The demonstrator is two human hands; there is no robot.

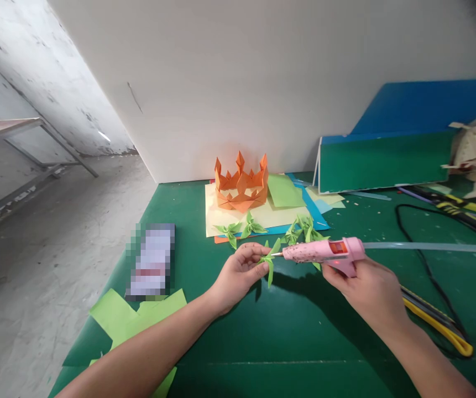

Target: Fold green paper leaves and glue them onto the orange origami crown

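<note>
Between the fingers of my left hand (241, 268) is a green paper flower (271, 271) with pointed petals. My right hand (372, 290) grips a pink hot glue gun (324, 251), its metal tip at the flower's centre; whether it touches I cannot tell. A long translucent glue stick (428, 247) sticks out of the gun's back. Beyond my hands lie more green folded flowers, one (253, 225) on the paper sheets and a cluster (304, 228) partly behind the gun. An orange folded-paper crown (241, 188) stands upright on the sheets.
The green table (287, 337) carries a phone-like device (150, 260), blurred out, and green paper sheets (125, 315) at left. A yellow utility knife (440, 323), a black cord (426, 265) and pliers-like tools (455, 207) lie at right. A white panel (262, 83) rises behind.
</note>
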